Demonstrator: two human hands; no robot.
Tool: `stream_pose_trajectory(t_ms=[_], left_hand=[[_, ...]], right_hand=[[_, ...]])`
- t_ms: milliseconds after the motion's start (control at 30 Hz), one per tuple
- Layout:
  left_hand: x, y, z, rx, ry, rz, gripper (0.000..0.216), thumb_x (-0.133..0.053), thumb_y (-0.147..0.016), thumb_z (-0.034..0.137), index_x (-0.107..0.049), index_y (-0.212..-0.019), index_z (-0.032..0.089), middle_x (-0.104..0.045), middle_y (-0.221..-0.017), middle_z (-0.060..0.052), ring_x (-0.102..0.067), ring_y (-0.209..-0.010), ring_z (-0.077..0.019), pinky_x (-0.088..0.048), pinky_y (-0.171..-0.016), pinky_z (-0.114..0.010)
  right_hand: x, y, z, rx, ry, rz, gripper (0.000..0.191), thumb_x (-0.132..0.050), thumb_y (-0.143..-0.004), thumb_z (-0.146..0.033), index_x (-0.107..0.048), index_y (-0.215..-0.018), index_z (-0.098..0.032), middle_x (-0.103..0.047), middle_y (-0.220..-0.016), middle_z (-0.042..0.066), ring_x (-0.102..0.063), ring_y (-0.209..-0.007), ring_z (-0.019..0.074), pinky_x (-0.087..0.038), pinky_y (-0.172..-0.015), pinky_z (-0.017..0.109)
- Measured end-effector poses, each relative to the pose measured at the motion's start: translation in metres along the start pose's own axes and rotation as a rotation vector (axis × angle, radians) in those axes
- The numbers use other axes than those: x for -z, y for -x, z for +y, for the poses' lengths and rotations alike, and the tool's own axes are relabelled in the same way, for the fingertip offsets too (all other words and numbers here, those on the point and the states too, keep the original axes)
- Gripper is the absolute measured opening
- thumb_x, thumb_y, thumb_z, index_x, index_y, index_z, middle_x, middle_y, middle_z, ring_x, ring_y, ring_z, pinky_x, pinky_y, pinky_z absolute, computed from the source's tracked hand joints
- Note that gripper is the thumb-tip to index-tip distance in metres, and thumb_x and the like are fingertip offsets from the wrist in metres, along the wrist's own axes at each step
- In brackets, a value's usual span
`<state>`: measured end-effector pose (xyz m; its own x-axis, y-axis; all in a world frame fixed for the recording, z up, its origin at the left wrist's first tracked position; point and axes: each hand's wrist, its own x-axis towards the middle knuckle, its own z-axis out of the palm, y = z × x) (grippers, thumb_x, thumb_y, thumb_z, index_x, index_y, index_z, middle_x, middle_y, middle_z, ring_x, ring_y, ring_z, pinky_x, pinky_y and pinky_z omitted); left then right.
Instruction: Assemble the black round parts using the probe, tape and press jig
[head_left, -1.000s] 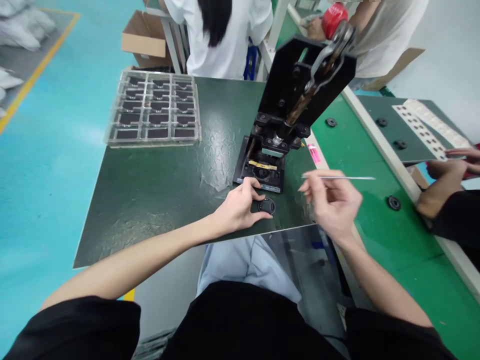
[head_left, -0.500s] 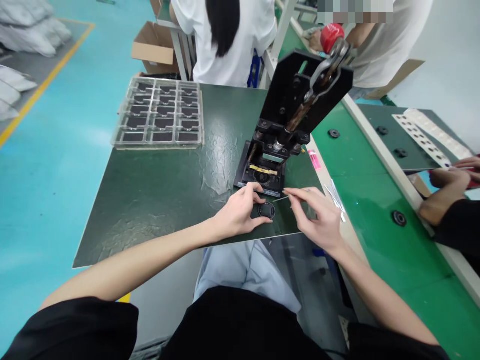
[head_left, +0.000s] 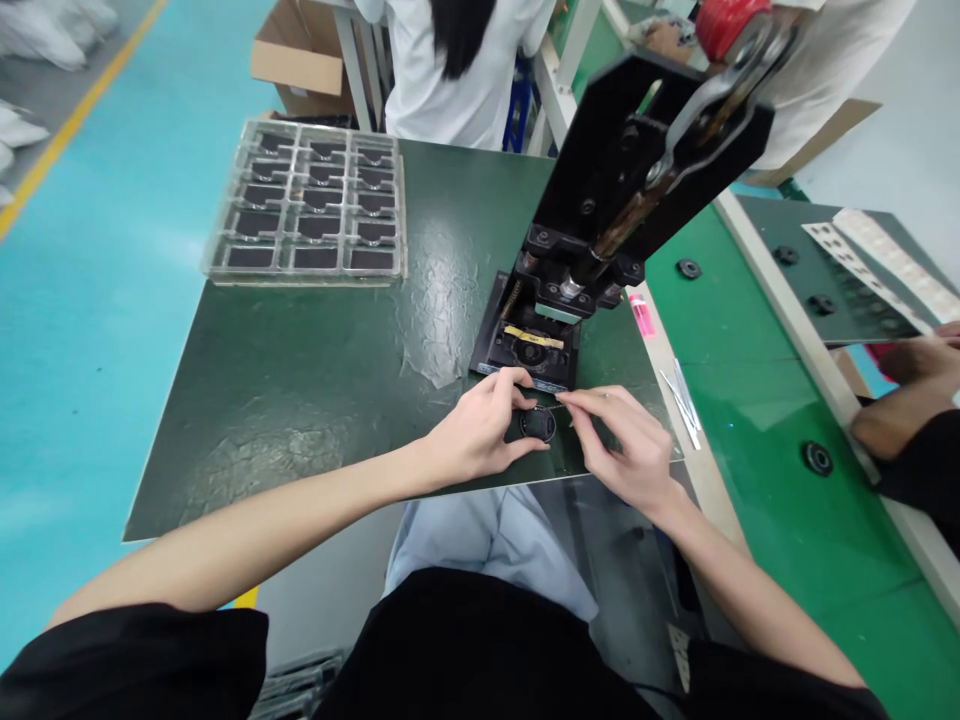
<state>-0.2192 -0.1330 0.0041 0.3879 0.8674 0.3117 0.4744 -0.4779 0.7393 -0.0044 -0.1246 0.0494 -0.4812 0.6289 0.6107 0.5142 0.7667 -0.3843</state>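
My left hand (head_left: 491, 427) grips a small round black part (head_left: 537, 424) between thumb and fingers, close to the table's front edge. Pinched in my right hand (head_left: 619, 440) is a thin tool like a needle or fine tweezers (head_left: 557, 407), its tip at the upper right rim of the round part. Its exact kind is too fine to make out. Directly behind both hands stands a black hand press (head_left: 536, 345) with a red-knobbed lever (head_left: 724, 30). A yellow strip (head_left: 534, 337) lies across the press's base.
A clear compartment tray (head_left: 304, 270) of dark pieces sits at the table's (head_left: 300, 370) back left. To the right runs a green conveyor (head_left: 757, 400) carrying round black parts (head_left: 817, 458). Silvery thin strips (head_left: 682, 405) and a pink item (head_left: 642, 315) lie along its edge. Co-workers sit behind and at right.
My right hand has moved slightly left, bringing the thin tool's tip onto the round part's rim. My left hand keeps its hold. The camera view has shifted a little closer.
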Motion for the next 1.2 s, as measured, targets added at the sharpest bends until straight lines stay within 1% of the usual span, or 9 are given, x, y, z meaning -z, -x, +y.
stream_pose_trajectory(t_ms=[167, 200, 300, 400, 967, 1033, 1100, 1167, 1200], left_hand=[[0.000, 0.001, 0.001, 0.012, 0.025, -0.003, 0.071, -0.088, -0.080, 0.038, -0.036, -0.127, 0.023, -0.072, -0.107, -0.005, -0.073, -0.110, -0.0271, -0.061, -0.093, -0.041], [0.000, 0.001, 0.001, 0.008, 0.025, 0.002, 0.071, -0.088, -0.080, 0.037, -0.036, -0.127, 0.023, -0.071, -0.108, -0.006, -0.073, -0.109, -0.0268, -0.061, -0.093, -0.040], [0.000, 0.002, 0.000, -0.004, 0.018, 0.004, 0.069, -0.087, -0.081, 0.036, -0.037, -0.127, 0.022, -0.070, -0.112, -0.007, -0.073, -0.108, -0.0260, -0.061, -0.092, -0.039], [-0.001, 0.002, -0.001, 0.016, 0.025, -0.008, 0.067, -0.085, -0.082, 0.037, -0.038, -0.127, 0.023, -0.070, -0.108, -0.006, -0.074, -0.106, -0.0257, -0.060, -0.092, -0.039], [-0.001, -0.004, -0.001, 0.089, 0.063, -0.005, 0.065, -0.091, -0.073, 0.037, -0.039, -0.110, 0.024, -0.068, -0.101, -0.003, -0.074, -0.099, -0.0251, -0.060, -0.085, -0.038], [-0.002, -0.004, -0.001, 0.093, 0.067, -0.007, 0.067, -0.093, -0.071, 0.038, -0.039, -0.108, 0.024, -0.069, -0.100, -0.003, -0.074, -0.100, -0.0256, -0.060, -0.086, -0.038], [-0.002, -0.004, -0.001, 0.089, 0.063, -0.013, 0.066, -0.093, -0.072, 0.039, -0.039, -0.107, 0.024, -0.071, -0.100, -0.003, -0.074, -0.101, -0.0259, -0.060, -0.088, -0.040], [-0.001, -0.005, -0.002, 0.087, 0.053, -0.021, 0.066, -0.093, -0.072, 0.039, -0.040, -0.108, 0.023, -0.072, -0.100, -0.004, -0.074, -0.100, -0.0255, -0.060, -0.090, -0.041], [0.000, -0.005, -0.002, 0.090, 0.051, -0.024, 0.067, -0.094, -0.071, 0.039, -0.040, -0.108, 0.023, -0.072, -0.100, -0.004, -0.074, -0.099, -0.0249, -0.060, -0.089, -0.041]], right_hand=[[-0.006, 0.003, -0.002, -0.128, -0.076, 0.051, 0.047, -0.061, -0.098, -0.008, -0.058, -0.142, -0.022, -0.079, -0.102, 0.008, -0.077, -0.084, 0.0208, -0.067, -0.077, 0.037], [-0.007, 0.004, -0.003, -0.148, -0.100, 0.044, 0.043, -0.062, -0.098, -0.009, -0.060, -0.139, -0.022, -0.079, -0.101, 0.007, -0.078, -0.085, 0.0208, -0.067, -0.078, 0.037], [-0.009, 0.003, -0.003, -0.144, -0.132, -0.031, 0.018, -0.064, -0.098, -0.010, -0.071, -0.110, -0.022, -0.079, -0.094, 0.006, -0.076, -0.082, 0.0203, -0.065, -0.074, 0.036], [-0.011, 0.003, -0.002, -0.151, -0.126, -0.052, 0.011, -0.064, -0.098, -0.013, -0.071, -0.099, -0.021, -0.078, -0.091, 0.007, -0.073, -0.080, 0.0204, -0.062, -0.068, 0.036], [-0.028, 0.005, 0.005, -0.166, -0.140, -0.045, 0.018, -0.060, -0.097, -0.014, -0.063, -0.082, -0.022, -0.068, -0.077, 0.005, -0.064, -0.073, 0.0206, -0.055, -0.064, 0.036], [-0.020, 0.002, 0.004, -0.225, -0.187, 0.053, 0.016, -0.062, -0.097, -0.016, -0.065, -0.082, -0.022, -0.070, -0.080, 0.006, -0.066, -0.072, 0.0196, -0.055, -0.062, 0.035], [-0.002, 0.002, 0.004, -0.278, -0.164, 0.253, 0.012, -0.064, -0.098, -0.017, -0.069, -0.088, -0.022, -0.071, -0.085, 0.006, -0.066, -0.071, 0.0183, -0.055, -0.061, 0.034], [0.023, 0.010, 0.008, -0.266, -0.032, 0.407, 0.008, -0.068, -0.096, -0.018, -0.073, -0.093, -0.023, -0.072, -0.087, 0.005, -0.067, -0.075, 0.0196, -0.056, -0.065, 0.035], [0.037, 0.019, 0.011, -0.252, 0.048, 0.429, 0.007, -0.070, -0.094, -0.019, -0.075, -0.094, -0.024, -0.073, -0.086, 0.005, -0.068, -0.078, 0.0209, -0.057, -0.069, 0.037]])
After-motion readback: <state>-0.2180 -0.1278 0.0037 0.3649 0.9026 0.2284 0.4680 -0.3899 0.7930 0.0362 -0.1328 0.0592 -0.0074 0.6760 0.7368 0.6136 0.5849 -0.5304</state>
